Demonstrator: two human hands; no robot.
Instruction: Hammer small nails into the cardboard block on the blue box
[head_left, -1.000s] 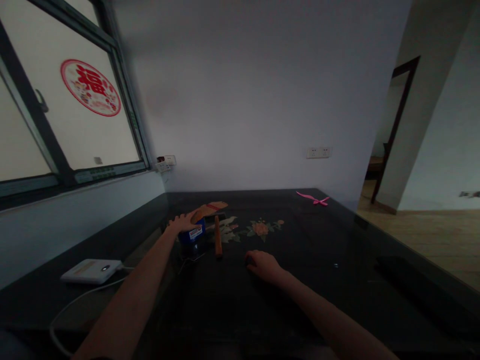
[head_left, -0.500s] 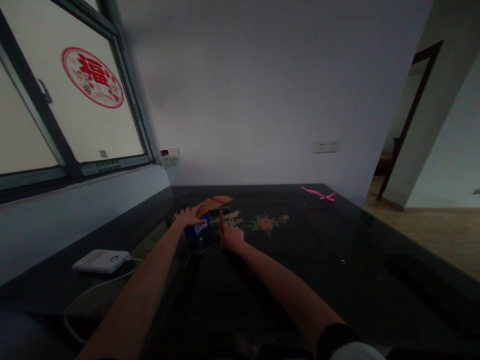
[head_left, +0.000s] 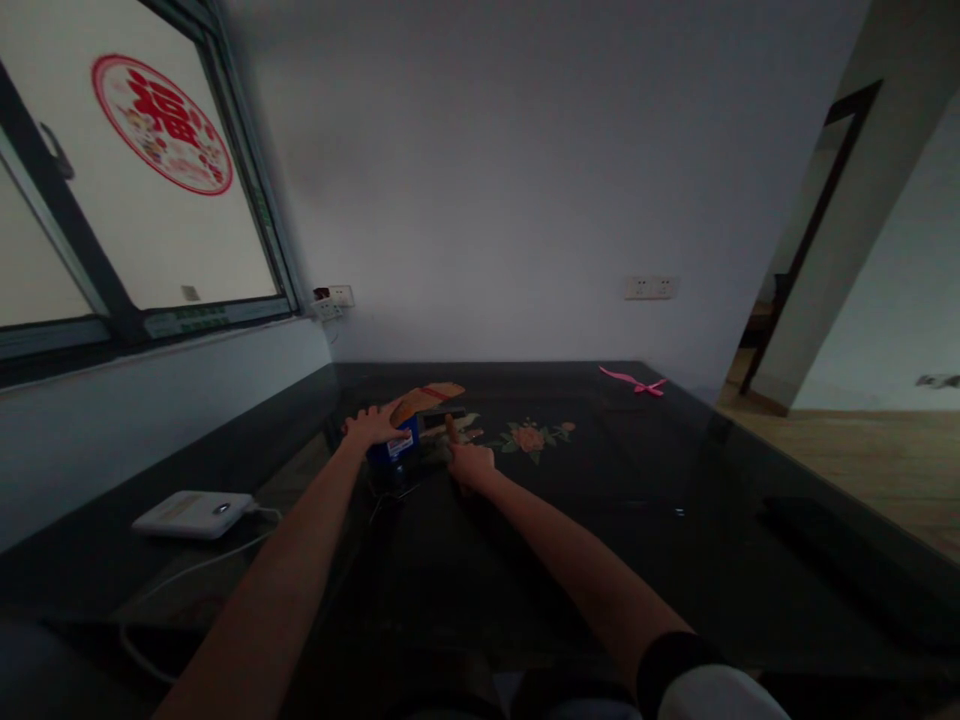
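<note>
My left hand (head_left: 373, 427) rests around the upper part of a small blue box (head_left: 397, 446) with a white label, its thumb lying across the near side. Just behind the box is a flat brown piece with a red band (head_left: 439, 393), rounded at its far end. A dark flat rectangular object (head_left: 441, 413) lies beside the box. My right hand (head_left: 471, 465) is a little to the right, low over the table, with its index finger stretched toward that dark object. Its other fingers look curled, and I see nothing held in them.
The dark glossy table (head_left: 600, 560) bears a flower pattern (head_left: 529, 438). A white power bank (head_left: 195, 514) with a cable lies on the left. A pink ribbon (head_left: 641, 384) lies at the far right, and a long dark object (head_left: 840, 560) near the right edge. A wall stands behind.
My right index finger has tipped from upright to leaning forward over the dark object. The left hand stays on the blue box. The whole view has shifted slightly.
</note>
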